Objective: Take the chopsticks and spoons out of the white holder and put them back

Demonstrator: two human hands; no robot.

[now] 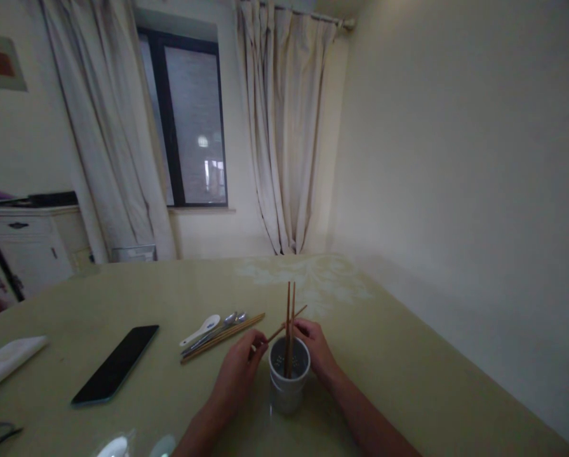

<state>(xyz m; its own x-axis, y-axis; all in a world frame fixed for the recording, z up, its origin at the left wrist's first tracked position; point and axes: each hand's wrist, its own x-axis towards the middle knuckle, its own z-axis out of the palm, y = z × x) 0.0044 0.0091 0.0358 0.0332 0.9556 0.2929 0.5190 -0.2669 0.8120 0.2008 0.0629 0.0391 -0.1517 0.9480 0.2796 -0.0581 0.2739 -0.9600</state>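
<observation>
A white utensil cup (287,381) stands on the table (399,355) near me, with two wooden chopsticks (289,317) upright inside it. My left hand (237,371) is at the cup's left side and pinches another chopstick (284,325) that slants across above the rim. My right hand (317,349) rests against the cup's right side, fingers near the rim. Left of the cup lie loose chopsticks (222,337), metal spoons (218,328) and a white ceramic spoon (201,330).
A black phone (117,363) lies flat at the left. A folded white cloth (6,362) sits at the far left edge. A wall runs along the table's right side. A white cabinet (22,251) and a curtained window (189,127) stand beyond.
</observation>
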